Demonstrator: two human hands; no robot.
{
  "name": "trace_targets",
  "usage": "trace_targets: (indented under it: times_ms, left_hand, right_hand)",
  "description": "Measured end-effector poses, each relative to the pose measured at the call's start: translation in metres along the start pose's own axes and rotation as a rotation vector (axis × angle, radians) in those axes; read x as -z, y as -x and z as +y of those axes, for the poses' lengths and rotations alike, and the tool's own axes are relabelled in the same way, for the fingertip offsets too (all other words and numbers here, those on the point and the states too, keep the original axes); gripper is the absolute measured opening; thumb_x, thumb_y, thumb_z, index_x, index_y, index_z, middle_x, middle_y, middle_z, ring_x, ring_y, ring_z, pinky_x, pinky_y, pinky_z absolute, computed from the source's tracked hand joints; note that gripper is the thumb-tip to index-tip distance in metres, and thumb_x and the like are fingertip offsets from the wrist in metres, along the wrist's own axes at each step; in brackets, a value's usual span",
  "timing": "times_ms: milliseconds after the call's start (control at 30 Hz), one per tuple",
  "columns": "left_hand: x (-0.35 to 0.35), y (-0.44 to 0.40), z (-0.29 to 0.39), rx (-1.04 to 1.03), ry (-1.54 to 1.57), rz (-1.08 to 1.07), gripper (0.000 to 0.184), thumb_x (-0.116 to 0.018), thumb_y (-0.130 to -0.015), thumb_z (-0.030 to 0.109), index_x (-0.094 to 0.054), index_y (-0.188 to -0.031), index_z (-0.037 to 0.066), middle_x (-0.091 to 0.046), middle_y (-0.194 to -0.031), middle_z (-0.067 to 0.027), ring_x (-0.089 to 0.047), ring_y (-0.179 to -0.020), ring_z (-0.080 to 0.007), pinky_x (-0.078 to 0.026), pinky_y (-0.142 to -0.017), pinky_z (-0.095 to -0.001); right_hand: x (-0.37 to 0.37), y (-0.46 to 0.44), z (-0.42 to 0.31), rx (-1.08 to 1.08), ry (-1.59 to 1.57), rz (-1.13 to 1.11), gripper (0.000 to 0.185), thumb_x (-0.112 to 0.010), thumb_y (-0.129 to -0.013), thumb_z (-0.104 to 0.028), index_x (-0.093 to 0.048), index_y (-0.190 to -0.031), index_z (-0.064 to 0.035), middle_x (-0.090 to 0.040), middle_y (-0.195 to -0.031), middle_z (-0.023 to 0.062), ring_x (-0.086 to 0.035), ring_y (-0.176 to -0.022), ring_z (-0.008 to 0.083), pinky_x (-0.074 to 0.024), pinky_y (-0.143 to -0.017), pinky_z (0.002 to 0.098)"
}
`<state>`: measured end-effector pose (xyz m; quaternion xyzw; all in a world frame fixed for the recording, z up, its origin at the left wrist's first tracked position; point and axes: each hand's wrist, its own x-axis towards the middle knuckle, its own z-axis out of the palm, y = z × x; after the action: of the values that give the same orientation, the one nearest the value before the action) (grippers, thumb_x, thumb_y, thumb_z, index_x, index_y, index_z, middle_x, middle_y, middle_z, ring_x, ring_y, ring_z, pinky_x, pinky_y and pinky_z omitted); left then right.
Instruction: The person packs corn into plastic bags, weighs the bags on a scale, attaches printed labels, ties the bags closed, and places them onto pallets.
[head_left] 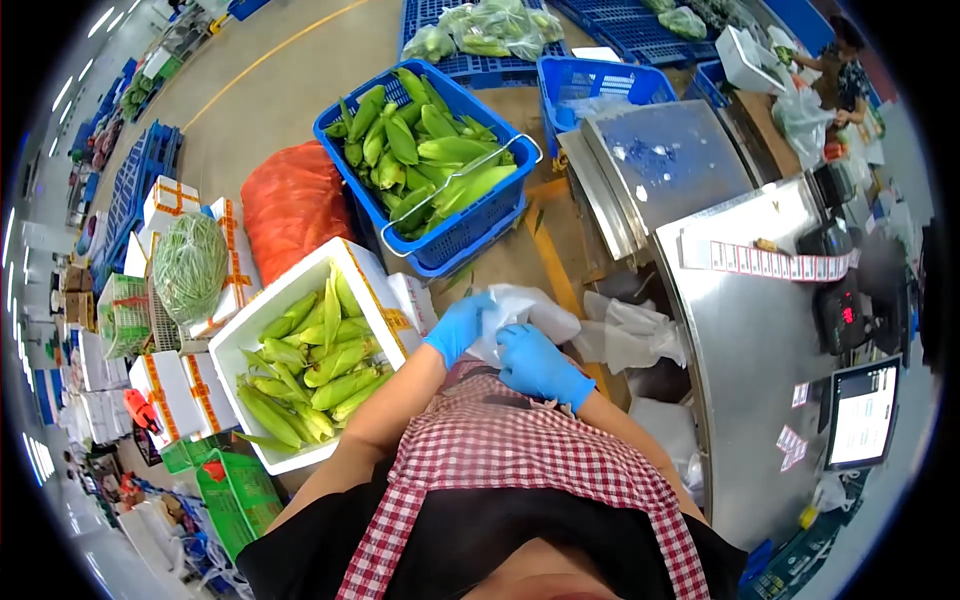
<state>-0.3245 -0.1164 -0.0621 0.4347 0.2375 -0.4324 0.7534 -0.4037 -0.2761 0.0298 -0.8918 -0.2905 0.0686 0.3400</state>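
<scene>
Gloved fingers of the left hand (460,328) and right hand (543,365) grip a bag (538,303) on the wearer's side of the crate (470,228). The plastic looks light, limp, perhaps slippery, likely to tear if yanked; its gathered edge seems the best hold.
</scene>
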Motion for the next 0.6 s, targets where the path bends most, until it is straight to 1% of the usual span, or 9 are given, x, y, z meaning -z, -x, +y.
trace_targets:
  times_ms: [67,133,167,267,300,400,433,500,600]
  left_hand:
    - [-0.008,0.022,0.022,-0.084,0.227,-0.06,0.025,-0.047,-0.082,0.007,-0.054,-0.103,-0.005,-0.06,-0.093,-0.0134,-0.06,-0.084,-0.0227,-0.048,-0.078,-0.0317]
    - [-0.008,0.031,0.031,-0.18,0.39,-0.126,0.025,-0.047,-0.082,0.006,-0.053,-0.104,-0.004,-0.06,-0.092,-0.0136,-0.06,-0.083,-0.0231,-0.048,-0.078,-0.0316]
    - [0.007,0.038,0.031,-0.112,0.369,-0.233,0.029,-0.05,-0.083,0.009,-0.051,-0.109,-0.002,-0.06,-0.094,-0.0124,-0.06,-0.083,-0.0236,-0.049,-0.078,-0.0321]
    - [-0.028,0.074,0.034,0.053,0.288,-0.076,0.034,-0.054,-0.082,0.014,-0.05,-0.111,-0.002,-0.06,-0.096,-0.0107,-0.061,-0.081,-0.0216,-0.05,-0.076,-0.0322]
    - [-0.036,0.07,0.025,-0.046,0.217,-0.058,0.034,-0.057,-0.082,0.019,-0.054,-0.108,-0.002,-0.061,-0.095,-0.0092,-0.06,-0.077,-0.0205,-0.05,-0.071,-0.0312]
    - [-0.031,0.056,0.025,-0.234,-0.261,0.177,0.032,-0.057,-0.083,0.02,-0.057,-0.105,-0.003,-0.062,-0.092,-0.0097,-0.06,-0.077,-0.0208,-0.05,-0.071,-0.0306]
    - [-0.03,0.052,0.03,-0.261,-0.17,0.234,0.026,-0.057,-0.083,0.019,-0.06,-0.099,-0.002,-0.063,-0.088,-0.0093,-0.061,-0.075,-0.0203,-0.05,-0.07,-0.0292]
    - [-0.024,0.052,0.033,-0.25,-0.172,0.202,0.025,-0.058,-0.082,0.019,-0.061,-0.097,-0.001,-0.063,-0.088,-0.0096,-0.061,-0.073,-0.0188,-0.049,-0.067,-0.0281]
    - [-0.034,0.065,0.04,-0.303,-0.176,0.149,0.024,-0.062,-0.081,0.018,-0.061,-0.095,-0.002,-0.063,-0.086,-0.008,-0.061,-0.071,-0.0157,-0.049,-0.063,-0.0257]
  right_hand:
    - [-0.002,-0.008,-0.002,-0.001,0.054,0.064,0.015,-0.059,-0.061,-0.013,-0.056,-0.071,-0.0005,-0.053,-0.084,0.0155,-0.051,-0.082,0.0311,-0.0425,-0.072,0.0401]
    - [0.012,-0.01,-0.011,-0.01,0.116,0.034,0.013,-0.058,-0.061,-0.012,-0.057,-0.069,-0.0017,-0.055,-0.079,0.0156,-0.053,-0.077,0.0317,-0.0425,-0.071,0.0394]
    - [0.015,-0.013,-0.016,-0.044,0.127,0.001,0.013,-0.058,-0.061,-0.013,-0.058,-0.068,-0.0018,-0.056,-0.077,0.0156,-0.053,-0.075,0.0322,-0.0426,-0.071,0.0394]
    - [0.013,-0.01,-0.014,-0.096,0.129,-0.092,0.014,-0.058,-0.061,-0.016,-0.059,-0.064,-0.0016,-0.057,-0.07,0.0161,-0.054,-0.068,0.0333,-0.0431,-0.067,0.0396]
    - [0.011,-0.009,-0.01,-0.11,0.122,-0.12,0.015,-0.058,-0.061,-0.017,-0.059,-0.063,-0.0015,-0.058,-0.068,0.0164,-0.054,-0.066,0.0337,-0.0434,-0.066,0.0397]
    - [0.012,-0.005,-0.005,-0.08,0.178,-0.067,0.018,-0.057,-0.062,-0.018,-0.059,-0.059,-0.0005,-0.058,-0.067,0.0181,-0.055,-0.064,0.0336,-0.0441,-0.064,0.0409]
    - [0.018,-0.004,-0.008,-0.118,0.178,-0.093,0.018,-0.057,-0.062,-0.019,-0.059,-0.058,-0.0009,-0.058,-0.068,0.0184,-0.055,-0.064,0.0338,-0.0441,-0.064,0.0411]
    - [0.036,-0.002,-0.015,-0.197,0.175,-0.142,0.019,-0.056,-0.062,-0.02,-0.059,-0.057,-0.0018,-0.059,-0.069,0.0189,-0.055,-0.064,0.0342,-0.044,-0.064,0.0416]
    - [0.037,0.017,0.002,-0.284,0.149,-0.243,0.021,-0.059,-0.068,-0.02,-0.064,-0.077,-0.0016,-0.062,-0.081,0.0165,-0.058,-0.072,0.0286,-0.0455,-0.07,0.0374]
